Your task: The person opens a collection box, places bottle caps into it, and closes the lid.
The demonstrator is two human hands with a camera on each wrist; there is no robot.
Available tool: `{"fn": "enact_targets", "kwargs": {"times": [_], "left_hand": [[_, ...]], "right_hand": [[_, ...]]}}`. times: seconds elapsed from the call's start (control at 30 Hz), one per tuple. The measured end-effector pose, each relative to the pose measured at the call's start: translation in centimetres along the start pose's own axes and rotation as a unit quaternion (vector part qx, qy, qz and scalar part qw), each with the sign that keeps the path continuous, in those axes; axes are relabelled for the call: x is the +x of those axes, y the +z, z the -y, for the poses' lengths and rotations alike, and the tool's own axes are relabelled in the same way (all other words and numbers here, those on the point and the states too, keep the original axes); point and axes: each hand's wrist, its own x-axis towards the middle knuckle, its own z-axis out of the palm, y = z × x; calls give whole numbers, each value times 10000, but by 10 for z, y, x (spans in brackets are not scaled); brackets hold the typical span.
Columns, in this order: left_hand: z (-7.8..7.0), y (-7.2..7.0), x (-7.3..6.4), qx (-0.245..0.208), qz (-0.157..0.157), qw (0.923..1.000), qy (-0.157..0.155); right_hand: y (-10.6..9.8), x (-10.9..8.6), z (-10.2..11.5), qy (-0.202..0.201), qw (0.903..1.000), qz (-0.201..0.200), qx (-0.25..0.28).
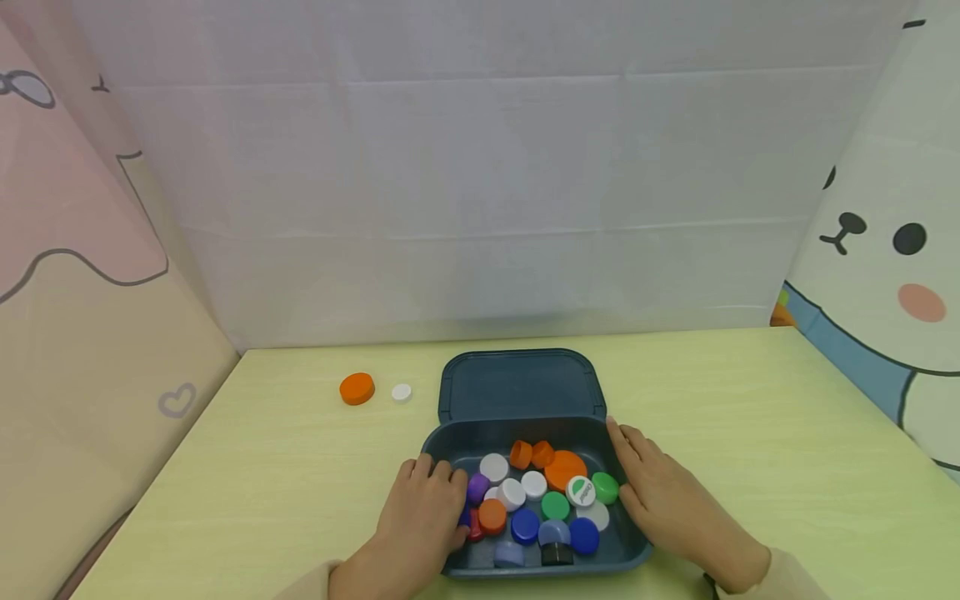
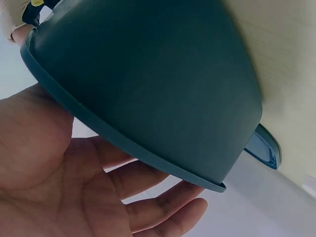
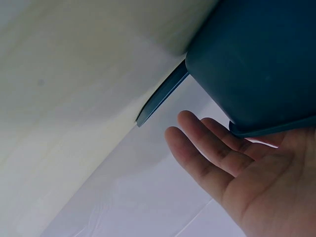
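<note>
A dark blue plastic box point(image 1: 540, 563) stands on the table, holding many bottle caps in orange, white, green, blue, purple, red and black. In the head view, my left hand point(image 1: 425, 512) lies over the box's left rim, thumb reaching inside beside a red cap point(image 1: 476, 527). The left wrist view shows the palm under the rim's edge and loosely bent fingers across it. Along the right rim rests my right hand point(image 1: 663, 492), close to a green cap point(image 1: 604, 487). Its fingers point(image 3: 200, 158) are nearly straight, with their tips free of the box.
Directly behind the box lies its dark blue lid point(image 1: 521, 385). An orange cap point(image 1: 357, 388) and a small white cap point(image 1: 402, 392) sit on the table point(image 1: 750, 400) to the lid's left. A pale cloth point(image 1: 480, 208) hangs at the table's back edge.
</note>
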Motion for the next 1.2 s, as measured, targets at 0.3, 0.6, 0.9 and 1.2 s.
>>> {"fn": "enact_targets", "kwargs": {"times": [0.3, 0.6, 0.9, 1.2], "left_hand": [[-2, -3, 0, -112, 44, 9999, -34], [3, -11, 0, -402, -440, 9980, -191], [18, -16, 7, -759, -1146, 9897, -409], [39, -12, 23, -865, -1338, 9833, -885]], "right_hand": [[0, 0, 1, 35, 10000, -8, -12], [1, 0, 1, 60, 10000, -12, -10], [1, 0, 0, 9, 10000, -57, -9], [1, 0, 1, 35, 10000, -46, -4]]}}
